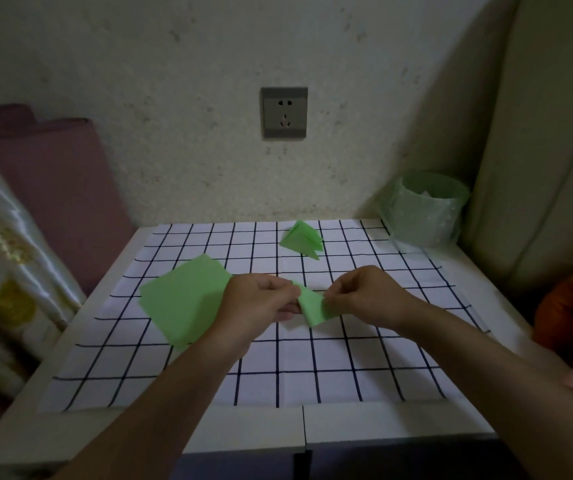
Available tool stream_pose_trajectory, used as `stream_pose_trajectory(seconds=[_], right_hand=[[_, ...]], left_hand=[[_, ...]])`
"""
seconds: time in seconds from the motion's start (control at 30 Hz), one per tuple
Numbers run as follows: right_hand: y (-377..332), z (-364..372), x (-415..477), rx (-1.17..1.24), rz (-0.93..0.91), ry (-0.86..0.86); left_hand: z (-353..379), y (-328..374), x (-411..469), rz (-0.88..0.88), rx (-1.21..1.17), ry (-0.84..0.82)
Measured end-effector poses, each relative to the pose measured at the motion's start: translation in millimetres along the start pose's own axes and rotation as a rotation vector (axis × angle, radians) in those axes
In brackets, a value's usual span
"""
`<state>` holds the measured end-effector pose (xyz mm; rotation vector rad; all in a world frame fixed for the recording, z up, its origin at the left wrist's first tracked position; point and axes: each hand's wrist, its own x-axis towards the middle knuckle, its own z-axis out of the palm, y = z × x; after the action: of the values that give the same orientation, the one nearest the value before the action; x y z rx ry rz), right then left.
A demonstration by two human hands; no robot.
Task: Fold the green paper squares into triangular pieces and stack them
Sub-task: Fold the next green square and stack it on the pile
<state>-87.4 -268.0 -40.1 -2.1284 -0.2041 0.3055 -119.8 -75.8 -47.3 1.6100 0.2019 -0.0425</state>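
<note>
A small folded green paper piece [312, 306] hangs just above the checked cloth [278, 368] at the middle of the table. My left hand [261, 303] pinches its left edge and my right hand [364, 296] pinches its right edge. A flat pile of green paper squares [184, 299] lies on the cloth to the left, partly hidden by my left hand. Folded green triangular pieces [302, 239] sit stacked at the back of the cloth, right of centre.
A small bin lined with a green bag [427, 209] stands at the table's back right corner. A wall with a socket [284, 112] rises behind. A pink cushion [53, 188] and curtain flank the left, an orange object [569, 313] the right.
</note>
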Motion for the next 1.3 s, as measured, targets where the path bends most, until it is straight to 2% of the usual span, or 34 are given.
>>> stream_pose_trajectory(seconds=[0.13,0.27,0.4,0.53,0.83,1.1,1.3], right_hand=[[-1.6,2.5,-1.9,0.035,-0.031,-0.041],[-5.2,0.7,-1.0,0.073,-0.034,-0.062],[-7.0,-1.2,-1.0,0.155,-0.002,-0.049],[-5.1,-0.3,-0.2,0.189,0.021,-0.006],[-8.0,3.6,-1.5,0.272,0.034,0.047],[-6.2,4.1,0.2,0.305,0.054,0.152],[-6.9,4.5,-1.6,0.289,0.043,0.159]], left_hand=[[4.0,0.8,-2.4,0.070,0.132,-0.025],[4.3,4.5,-3.2,0.085,0.130,-0.045],[4.9,4.4,-3.2,0.016,0.030,-0.056],[7.0,-1.4,-6.5,-0.091,0.014,-0.156],[11.3,-2.7,-3.7,0.026,0.058,-0.034],[10.5,-5.7,-5.4,-0.010,0.023,-0.112],[11.4,-6.2,-2.8,0.037,0.057,-0.091]])
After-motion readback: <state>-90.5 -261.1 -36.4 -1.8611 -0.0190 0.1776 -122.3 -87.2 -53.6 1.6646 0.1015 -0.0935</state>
